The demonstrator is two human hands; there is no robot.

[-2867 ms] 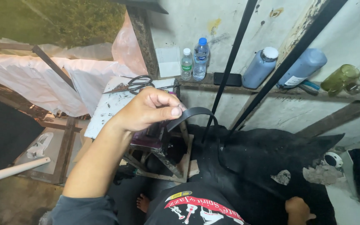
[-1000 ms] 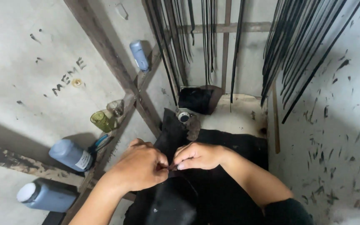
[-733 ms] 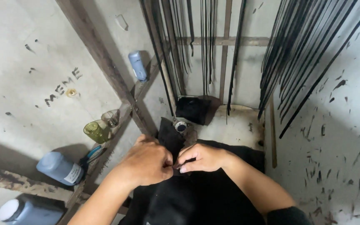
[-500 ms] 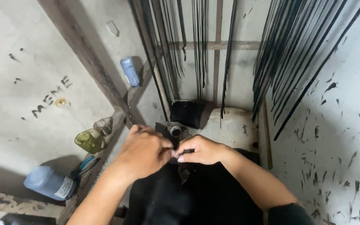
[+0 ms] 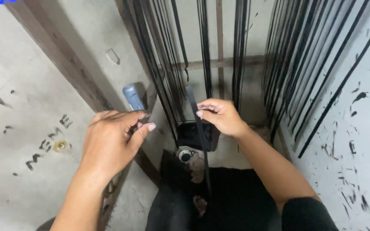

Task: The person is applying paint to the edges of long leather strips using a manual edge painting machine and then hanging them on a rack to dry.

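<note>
Grey plaster wall (image 5: 26, 81) on the left, flecked with black marks, crossed by a dark wooden beam (image 5: 61, 64) running down to the right. Our left hand (image 5: 112, 141) hovers before it, fingers curled loosely with thumb toward forefinger; whether anything is pinched there we cannot tell. Just behind its fingertips a blue-grey bottle (image 5: 133, 97) stands against the beam. Centre: our right hand (image 5: 221, 116) pinches a narrow black strap (image 5: 198, 124) between thumb and fingertips near its upper end; the strap hangs down past a small dark box (image 5: 195, 136) and a round metal fitting (image 5: 186, 155) toward the black cloth (image 5: 223, 201) over our lap. The strap looks thin, light and limp, probably smooth, so we judge a firm pinch close to the free end suits it best, with the other hand steadying lower down. Behind and to the right, many similar black strips (image 5: 292, 64) hang in dense rows; these crowd the reach and could tangle with the one held. Far right, a pale wall (image 5: 356, 141) streaked with black.
</note>
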